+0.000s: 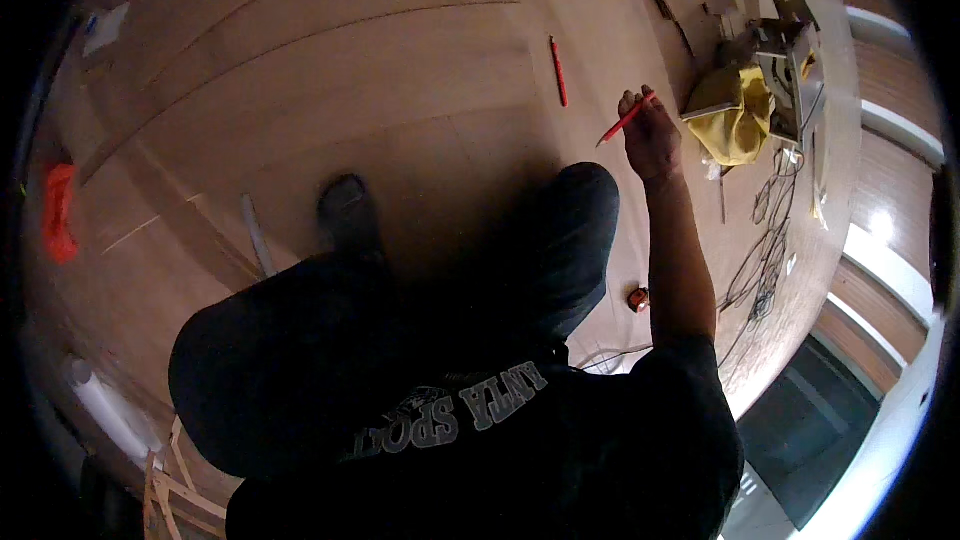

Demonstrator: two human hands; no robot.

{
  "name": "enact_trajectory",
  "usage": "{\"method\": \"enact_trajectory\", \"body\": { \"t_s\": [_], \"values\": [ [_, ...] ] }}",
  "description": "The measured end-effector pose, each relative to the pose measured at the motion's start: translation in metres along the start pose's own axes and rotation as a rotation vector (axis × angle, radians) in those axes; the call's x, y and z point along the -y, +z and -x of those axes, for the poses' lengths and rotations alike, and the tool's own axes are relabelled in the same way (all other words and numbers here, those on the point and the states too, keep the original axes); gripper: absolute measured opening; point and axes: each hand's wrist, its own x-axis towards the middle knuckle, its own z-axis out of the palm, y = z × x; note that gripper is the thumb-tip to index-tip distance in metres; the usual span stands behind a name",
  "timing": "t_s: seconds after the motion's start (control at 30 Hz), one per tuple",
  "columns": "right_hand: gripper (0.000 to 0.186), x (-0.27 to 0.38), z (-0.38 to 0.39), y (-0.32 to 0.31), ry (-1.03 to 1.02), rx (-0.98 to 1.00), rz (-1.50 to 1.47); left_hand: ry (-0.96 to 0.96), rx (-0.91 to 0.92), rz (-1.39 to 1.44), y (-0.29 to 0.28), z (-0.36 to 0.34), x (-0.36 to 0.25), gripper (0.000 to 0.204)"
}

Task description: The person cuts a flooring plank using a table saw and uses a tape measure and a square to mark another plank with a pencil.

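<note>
My right hand is closed on a red pencil, its sharpened tip pointing down and to the left, just above the brown board floor. A second red pencil lies on the floor to the left of that hand, apart from it. To the right of the hand rests a yellow cloth bag against a power tool with a metal plate. Closer to my body, beside my right forearm, sits a small orange and black tape measure. My left hand does not show.
Loose dark cable lies along the right side. Long cut lines run across the far floor. A grey strip lies by my left foot, an orange-red object at far left. A white roll and wooden frame are at lower left.
</note>
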Motion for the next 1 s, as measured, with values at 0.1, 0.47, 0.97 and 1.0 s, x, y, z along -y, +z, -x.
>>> {"method": "enact_trajectory", "body": {
  "t_s": [0.1, 0.47, 0.97, 1.0],
  "values": [
    [0.020, 0.007, 0.015, 0.009, -0.036, 0.162, -0.117, 0.059, -0.003, -0.023, -0.001, 0.006, -0.016, 0.038],
    [0.031, -0.019, 0.095, 0.020, -0.452, 0.028, 0.608, 0.140, -0.021, -0.094, -0.006, 0.032, -0.045, 0.039],
    [0.045, -0.001, 0.162, -0.346, -0.065, -0.740, 1.952, 0.297, 0.030, -0.228, 0.005, 0.021, -0.107, 0.040],
    [0.049, -0.010, 0.193, -0.367, 0.115, -0.729, 1.997, 0.310, 0.011, -0.243, 0.000, 0.021, -0.107, 0.041]
  ]
}}
